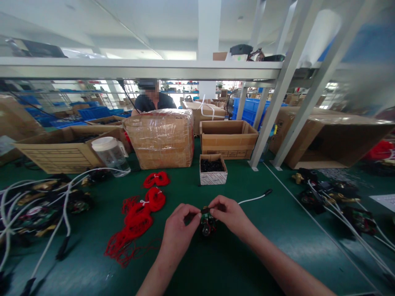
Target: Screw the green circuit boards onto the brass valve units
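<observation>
Left hand: pinched on a dark part
Right hand: pinched there too
Circuit board: set toward the table's near edge

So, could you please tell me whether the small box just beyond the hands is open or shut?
The small box is open: its top is uncovered, and black pieces show inside.

A white pillar and pale ceiling show beyond the metal shelf above the green tabletop.
</observation>
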`<state>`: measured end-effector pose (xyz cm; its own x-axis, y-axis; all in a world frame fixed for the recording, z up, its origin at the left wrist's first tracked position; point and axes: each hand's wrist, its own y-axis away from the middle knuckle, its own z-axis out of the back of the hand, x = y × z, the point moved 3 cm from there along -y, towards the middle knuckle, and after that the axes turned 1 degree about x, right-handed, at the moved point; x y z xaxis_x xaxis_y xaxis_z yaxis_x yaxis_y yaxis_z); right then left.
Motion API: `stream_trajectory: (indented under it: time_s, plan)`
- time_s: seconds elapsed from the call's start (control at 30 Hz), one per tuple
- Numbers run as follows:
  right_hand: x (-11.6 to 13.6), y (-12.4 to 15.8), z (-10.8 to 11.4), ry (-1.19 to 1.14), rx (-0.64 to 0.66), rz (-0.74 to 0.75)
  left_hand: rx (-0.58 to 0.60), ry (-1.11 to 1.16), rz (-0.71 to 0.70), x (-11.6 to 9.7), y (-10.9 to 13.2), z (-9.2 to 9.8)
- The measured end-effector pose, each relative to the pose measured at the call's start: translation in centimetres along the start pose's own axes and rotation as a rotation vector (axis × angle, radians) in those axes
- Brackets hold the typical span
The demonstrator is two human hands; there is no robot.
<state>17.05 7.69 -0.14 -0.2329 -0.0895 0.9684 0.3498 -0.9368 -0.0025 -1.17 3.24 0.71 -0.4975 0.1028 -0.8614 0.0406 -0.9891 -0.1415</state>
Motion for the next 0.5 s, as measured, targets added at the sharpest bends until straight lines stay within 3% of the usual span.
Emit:
stream_trajectory:
  time_s: [0.5]
  plan:
    - [-0.88, 0.56, 0.29, -0.032, 0.027, 0.06, 0.019, 0.066, -0.005, 0.64, 0.79, 0.01]
